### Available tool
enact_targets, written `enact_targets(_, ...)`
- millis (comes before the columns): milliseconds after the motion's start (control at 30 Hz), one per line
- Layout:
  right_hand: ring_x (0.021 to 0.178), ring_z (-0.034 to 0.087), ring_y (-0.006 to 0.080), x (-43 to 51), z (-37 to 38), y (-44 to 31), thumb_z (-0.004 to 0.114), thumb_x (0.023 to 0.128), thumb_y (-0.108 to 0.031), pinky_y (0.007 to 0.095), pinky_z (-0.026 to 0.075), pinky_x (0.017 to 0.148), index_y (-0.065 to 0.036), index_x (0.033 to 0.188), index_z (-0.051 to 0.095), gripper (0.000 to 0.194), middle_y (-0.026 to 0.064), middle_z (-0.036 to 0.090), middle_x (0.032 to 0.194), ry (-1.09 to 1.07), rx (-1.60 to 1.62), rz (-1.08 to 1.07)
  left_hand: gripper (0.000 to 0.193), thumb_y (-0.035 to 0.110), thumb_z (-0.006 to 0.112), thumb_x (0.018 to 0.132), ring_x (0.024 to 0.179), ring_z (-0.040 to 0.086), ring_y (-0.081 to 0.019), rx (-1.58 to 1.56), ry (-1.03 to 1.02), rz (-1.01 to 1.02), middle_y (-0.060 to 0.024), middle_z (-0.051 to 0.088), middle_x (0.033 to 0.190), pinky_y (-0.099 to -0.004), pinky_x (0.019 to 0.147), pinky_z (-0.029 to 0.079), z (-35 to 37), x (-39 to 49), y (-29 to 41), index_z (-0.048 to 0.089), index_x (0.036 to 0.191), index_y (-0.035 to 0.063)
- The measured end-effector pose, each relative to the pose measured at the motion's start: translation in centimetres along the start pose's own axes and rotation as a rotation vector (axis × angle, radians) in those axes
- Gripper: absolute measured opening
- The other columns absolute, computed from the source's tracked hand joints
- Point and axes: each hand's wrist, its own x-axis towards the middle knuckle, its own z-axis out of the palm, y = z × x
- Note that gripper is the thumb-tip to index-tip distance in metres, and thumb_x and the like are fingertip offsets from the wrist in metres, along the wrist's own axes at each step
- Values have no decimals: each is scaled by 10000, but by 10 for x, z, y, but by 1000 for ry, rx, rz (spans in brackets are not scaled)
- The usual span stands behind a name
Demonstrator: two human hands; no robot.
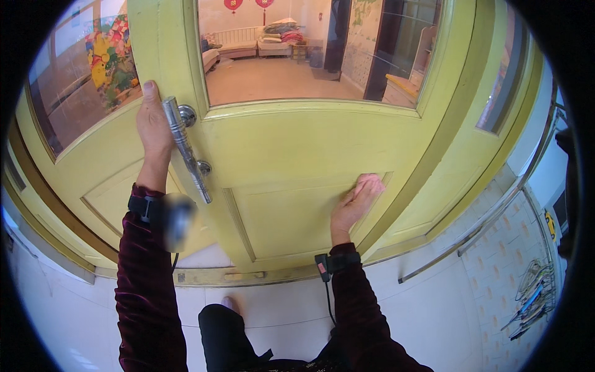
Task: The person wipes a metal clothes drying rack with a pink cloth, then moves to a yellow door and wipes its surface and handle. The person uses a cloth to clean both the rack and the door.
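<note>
My right hand point(352, 209) presses a folded pink cloth point(370, 182) against the upper right corner of the recessed lower panel on a yellow-green door point(288, 139). My left hand point(155, 123) is at the door's left edge, thumb up, beside the upper end of a metal pull handle point(188, 151); its fingers are hidden behind the edge. A large glass pane point(288, 79) fills the upper part of the door. The door stands ajar, its lower left corner apart from the frame. Both wrists wear black straps with devices and cables.
A raised threshold point(246, 275) runs under the door, above white floor tiles point(279, 302). At the right are a metal rail point(483, 225) and several clothes hangers point(532, 297). Another glazed yellow-green panel point(116, 135) stands at the left. Through the glass, a room with a sofa shows.
</note>
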Motion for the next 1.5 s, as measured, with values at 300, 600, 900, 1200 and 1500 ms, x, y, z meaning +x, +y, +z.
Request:
enact_targets(300,1426,244,511,-89,9,-132,448,952,-159,608,196,1161,20,1441,416,522,254,333,1538,-290,125,-128,799,643,268,1020,963,632,-419,234,51,193,-268,680,962,-436,874,464,0,-2,2,642,1115,-57)
enact_targets(600,1378,286,503,-131,11,-230,497,881,-54,598,207,1143,9,1427,435,554,228,334,1544,-375,239,-126,746,621,326,1024,817,584,-397,115,47,266,-251,617,827,-441,807,453,2,-7,10,606,962,-68)
enact_targets(900,1378,286,485,-177,16,-178,539,902,-19,546,228,1152,11,1427,437,536,212,349,1530,-525,255,-330,799,658,282,1019,835,565,-242,112,21,338,-168,640,846,-353,835,461,0,-4,2,640,1044,-55)
enact_targets(1200,1127,576,244,-237,-26,-88,493,938,-5,408,456,979,-32,1159,617,255,116,632,1182,-1257,574,848,730,606,313,1030,860,571,-454,73,31,335,-283,610,860,-468,828,446,0,-4,4,616,985,-57)
enact_targets(1500,1205,573,252,-122,-92,-59,471,1008,-208,436,427,1087,-26,1243,583,318,103,631,1245,-1013,1559,1466,652,587,453,1005,881,614,-284,-63,12,100,-130,624,1027,-384,810,492,-15,17,-7,530,1179,-37)
